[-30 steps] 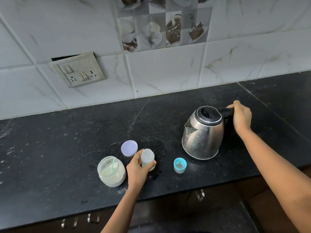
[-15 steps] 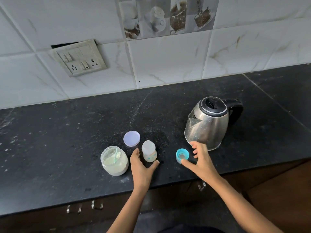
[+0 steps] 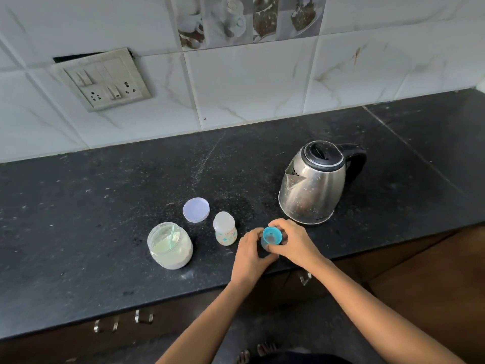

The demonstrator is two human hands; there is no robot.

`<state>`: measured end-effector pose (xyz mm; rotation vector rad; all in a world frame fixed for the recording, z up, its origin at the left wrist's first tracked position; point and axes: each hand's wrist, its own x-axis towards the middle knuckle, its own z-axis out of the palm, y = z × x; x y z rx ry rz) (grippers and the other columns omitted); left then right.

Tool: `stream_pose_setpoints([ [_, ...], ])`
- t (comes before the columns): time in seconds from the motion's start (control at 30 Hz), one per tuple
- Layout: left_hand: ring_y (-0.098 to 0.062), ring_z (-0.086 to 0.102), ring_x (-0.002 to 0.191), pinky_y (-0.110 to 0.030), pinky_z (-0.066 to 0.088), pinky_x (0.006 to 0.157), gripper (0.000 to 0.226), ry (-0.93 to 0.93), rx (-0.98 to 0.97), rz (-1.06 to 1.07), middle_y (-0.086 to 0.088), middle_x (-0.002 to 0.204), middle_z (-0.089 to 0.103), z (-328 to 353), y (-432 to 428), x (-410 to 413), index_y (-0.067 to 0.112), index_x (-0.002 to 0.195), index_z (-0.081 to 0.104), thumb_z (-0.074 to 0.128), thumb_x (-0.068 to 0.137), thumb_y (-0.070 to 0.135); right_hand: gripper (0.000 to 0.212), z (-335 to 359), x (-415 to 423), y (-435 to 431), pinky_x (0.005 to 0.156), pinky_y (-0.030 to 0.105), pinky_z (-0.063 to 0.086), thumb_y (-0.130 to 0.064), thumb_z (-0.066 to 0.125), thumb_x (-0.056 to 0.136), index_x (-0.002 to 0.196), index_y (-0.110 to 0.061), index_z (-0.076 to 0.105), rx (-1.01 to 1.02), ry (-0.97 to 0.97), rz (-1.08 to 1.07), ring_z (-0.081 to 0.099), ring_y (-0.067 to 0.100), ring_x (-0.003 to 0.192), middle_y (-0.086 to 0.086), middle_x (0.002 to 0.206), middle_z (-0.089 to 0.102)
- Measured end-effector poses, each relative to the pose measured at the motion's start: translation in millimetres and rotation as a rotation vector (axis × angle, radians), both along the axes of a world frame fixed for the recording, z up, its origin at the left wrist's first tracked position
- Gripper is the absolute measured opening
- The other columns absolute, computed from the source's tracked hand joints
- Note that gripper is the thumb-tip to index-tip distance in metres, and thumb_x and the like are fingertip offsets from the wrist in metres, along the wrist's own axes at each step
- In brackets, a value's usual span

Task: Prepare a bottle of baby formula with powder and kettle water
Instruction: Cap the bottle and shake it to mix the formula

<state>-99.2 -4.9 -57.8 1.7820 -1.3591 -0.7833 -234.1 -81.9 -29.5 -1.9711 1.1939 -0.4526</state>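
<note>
A small clear baby bottle stands uncapped on the black counter. To its right, my right hand and my left hand both hold the blue bottle cap, lifted a little with its hollow side up. A clear part under the cap is mostly hidden by my fingers. The open powder jar, with a green scoop inside, sits left of the bottle. Its lilac lid lies behind. The steel kettle stands at the right, lid closed, nobody touching it.
A tiled wall with a switch and socket plate runs behind the counter. The counter's front edge is just below my hands, with cabinet handles under it. A seam in the counter runs at the far right.
My right hand left the kettle handle and came down to the blue cap. My left hand let go of the bottle and joined it on the cap, which is now lifted.
</note>
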Motion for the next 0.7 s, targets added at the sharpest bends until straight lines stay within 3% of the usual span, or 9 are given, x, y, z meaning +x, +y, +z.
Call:
stream_pose_setpoints([
  [0.13,-0.008,0.055,0.101,-0.033,0.048,0.092,0.044,-0.049,-0.028,-0.015,0.008,0.109,0.062,1,-14,2,0.019,0.116,0.060,0.077,0.078,0.031,0.045,5,2,0,0.081,0.027,0.055,-0.023,0.083,0.069,0.107,-0.028,0.060,0.019,-0.036,-0.039,0.062,0.005,0.094,-0.011,0.102,0.063],
  [0.27,-0.004,0.055,0.104,-0.033,0.048,0.096,0.042,-0.021,-0.023,0.010,0.016,0.110,0.058,-2,-15,3,0.027,0.115,0.059,0.078,0.078,0.029,0.043,14,1,2,0.076,0.010,0.049,-0.016,0.082,0.071,0.107,-0.029,0.061,0.012,-0.251,-0.188,0.062,-0.004,0.094,-0.019,0.098,0.065],
  [0.37,-0.008,0.050,0.118,-0.033,0.043,0.105,0.058,-0.011,0.007,0.031,0.009,0.125,0.055,-4,-15,2,0.024,0.128,0.053,0.079,0.077,0.027,0.046,23,3,-1,0.078,0.011,0.050,-0.008,0.077,0.076,0.116,-0.023,0.062,0.030,-0.441,-0.272,0.062,-0.002,0.102,-0.011,0.109,0.064],
  [0.47,-0.010,0.036,0.133,-0.026,0.030,0.113,0.079,-0.027,0.019,0.028,0.004,0.141,0.041,-6,-7,1,0.017,0.144,0.037,0.079,0.077,0.027,0.051,37,6,-5,0.086,0.018,0.051,-0.006,0.076,0.078,0.124,-0.021,0.062,0.001,-0.514,-0.261,0.061,0.006,0.107,-0.002,0.116,0.058],
  [0.53,-0.007,0.039,0.127,-0.025,0.034,0.110,0.073,-0.027,-0.040,0.055,0.005,0.136,0.044,-7,5,2,0.017,0.140,0.041,0.078,0.078,0.026,0.058,49,12,-10,0.087,0.016,0.049,-0.011,0.079,0.076,0.127,-0.026,0.057,-0.031,-0.446,-0.195,0.059,0.007,0.106,-0.005,0.115,0.057],
  [0.6,-0.003,0.043,0.110,-0.028,0.043,0.099,0.055,-0.063,-0.156,0.142,0.007,0.118,0.050,-7,20,6,0.020,0.122,0.049,0.079,0.077,0.025,0.068,62,21,-17,0.081,0.011,0.046,-0.021,0.083,0.070,0.127,-0.033,0.048,-0.045,-0.296,-0.133,0.058,0.003,0.102,-0.015,0.111,0.056],
  [0.7,-0.006,0.038,0.095,-0.029,0.040,0.085,0.051,-0.150,-0.338,0.330,0.007,0.103,0.045,-12,40,19,0.019,0.106,0.046,0.083,0.071,0.019,0.061,77,43,-26,0.070,0.009,0.040,-0.028,0.087,0.065,0.114,-0.030,0.051,-0.105,-0.096,-0.009,0.056,0.003,0.094,-0.018,0.105,0.055],
])
